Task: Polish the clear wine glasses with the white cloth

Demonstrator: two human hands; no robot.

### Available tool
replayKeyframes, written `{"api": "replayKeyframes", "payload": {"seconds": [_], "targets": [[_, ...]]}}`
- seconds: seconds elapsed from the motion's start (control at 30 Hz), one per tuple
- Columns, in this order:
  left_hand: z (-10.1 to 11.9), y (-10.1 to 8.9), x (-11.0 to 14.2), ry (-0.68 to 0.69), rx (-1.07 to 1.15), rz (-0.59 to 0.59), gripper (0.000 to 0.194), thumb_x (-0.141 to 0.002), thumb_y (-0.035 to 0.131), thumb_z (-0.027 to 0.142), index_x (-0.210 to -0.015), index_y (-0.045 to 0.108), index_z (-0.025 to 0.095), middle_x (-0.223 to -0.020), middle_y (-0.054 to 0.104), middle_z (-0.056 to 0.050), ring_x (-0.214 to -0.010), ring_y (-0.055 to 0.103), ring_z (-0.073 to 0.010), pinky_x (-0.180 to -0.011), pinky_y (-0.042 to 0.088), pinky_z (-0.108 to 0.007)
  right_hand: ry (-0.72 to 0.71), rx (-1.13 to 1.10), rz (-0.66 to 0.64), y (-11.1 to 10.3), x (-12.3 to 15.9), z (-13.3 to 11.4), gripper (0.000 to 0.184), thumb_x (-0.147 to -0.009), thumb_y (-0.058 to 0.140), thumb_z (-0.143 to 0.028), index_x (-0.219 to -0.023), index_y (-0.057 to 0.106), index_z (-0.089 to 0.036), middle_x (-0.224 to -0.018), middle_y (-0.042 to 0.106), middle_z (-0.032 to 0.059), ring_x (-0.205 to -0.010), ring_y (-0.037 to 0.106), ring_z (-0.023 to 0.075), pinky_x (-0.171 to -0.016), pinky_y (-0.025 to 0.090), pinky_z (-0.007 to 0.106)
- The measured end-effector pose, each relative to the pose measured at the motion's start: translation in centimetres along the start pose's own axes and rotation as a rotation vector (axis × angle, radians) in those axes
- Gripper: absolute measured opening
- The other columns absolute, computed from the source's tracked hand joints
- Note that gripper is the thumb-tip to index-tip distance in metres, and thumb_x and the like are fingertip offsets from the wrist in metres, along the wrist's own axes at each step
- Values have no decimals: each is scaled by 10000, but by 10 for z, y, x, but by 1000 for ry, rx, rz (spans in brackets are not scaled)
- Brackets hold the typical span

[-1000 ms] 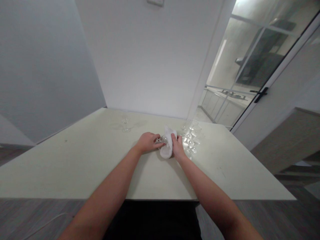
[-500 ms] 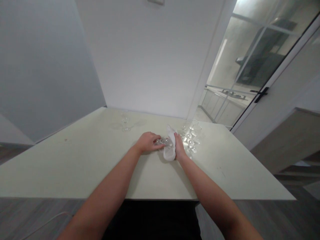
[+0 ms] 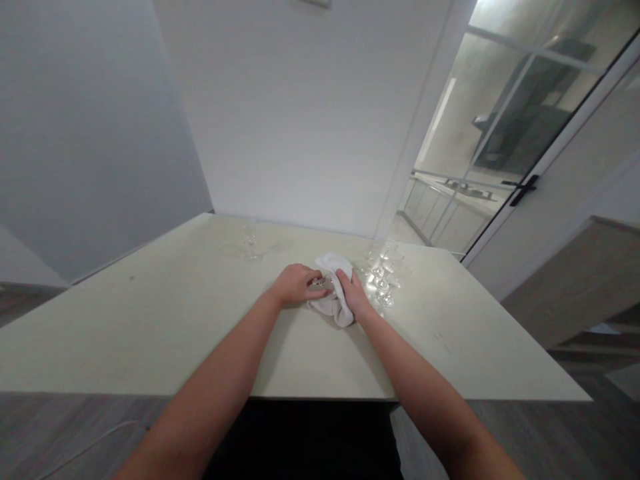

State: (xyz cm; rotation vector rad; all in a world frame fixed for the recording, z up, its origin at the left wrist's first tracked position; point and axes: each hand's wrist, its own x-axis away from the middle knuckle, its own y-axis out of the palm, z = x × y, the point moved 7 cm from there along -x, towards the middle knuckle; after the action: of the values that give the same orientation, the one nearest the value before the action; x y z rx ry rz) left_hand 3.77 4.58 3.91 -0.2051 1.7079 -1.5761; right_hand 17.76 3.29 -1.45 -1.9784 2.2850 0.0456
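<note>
My left hand (image 3: 296, 285) grips a clear stemmed glass (image 3: 321, 283) that lies on its side just above the table. My right hand (image 3: 354, 293) holds a white cloth (image 3: 342, 311) wrapped about the other end of that glass, so most of the glass is hidden. To the right of the cloth, several clear stemmed glasses (image 3: 384, 284) stand close together. Farther off on the left, a single stemmed glass (image 3: 251, 248) stands alone near the wall.
The pale table (image 3: 150, 320) runs up to a white wall (image 3: 295, 120). At the right is a glass-paned door (image 3: 520, 120) with a black handle (image 3: 523, 189). A thin cable (image 3: 95, 440) lies on the floor at lower left.
The cloth has moved left and closed round the glass, covering more of it. My right hand's fingers have curled over the cloth. My left hand has stayed put.
</note>
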Motion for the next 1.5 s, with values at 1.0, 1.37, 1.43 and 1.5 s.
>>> {"api": "replayKeyframes", "payload": {"seconds": [1.0,1.37,1.43,1.5], "targets": [[-3,6,1,-34,-1,-33,478,-795,437,599,-695,634,175,-634,646,-54,-592,569,-157,-553,273,-254,-44,80,136,-8,0,0,476,-800,454,-609,-1084,546,-238,-1056,626,69,-991,573,244,-905,422,394],[-11,10,1,-99,46,-40,388,-791,464,524,-727,638,183,-644,652,-37,-566,559,-144,-535,274,-245,-223,104,47,-2,-1,-10,413,-828,483,-460,-1174,484,-235,-1118,579,59,-1043,537,210,-949,398,360],[-14,10,1,-130,68,-44,355,-785,476,491,-730,642,182,-640,653,-36,-557,556,-142,-530,276,-243,-262,121,29,-1,0,-11,469,-802,529,-416,-1228,454,-233,-1197,544,61,-1101,509,207,-987,372,355],[-17,10,2,-152,78,-45,335,-774,488,473,-728,643,180,-633,651,-37,-553,556,-143,-529,277,-241,-276,141,15,1,1,-10,530,-776,566,-389,-1263,430,-230,-1240,520,65,-1129,494,208,-1006,357,356]]}}
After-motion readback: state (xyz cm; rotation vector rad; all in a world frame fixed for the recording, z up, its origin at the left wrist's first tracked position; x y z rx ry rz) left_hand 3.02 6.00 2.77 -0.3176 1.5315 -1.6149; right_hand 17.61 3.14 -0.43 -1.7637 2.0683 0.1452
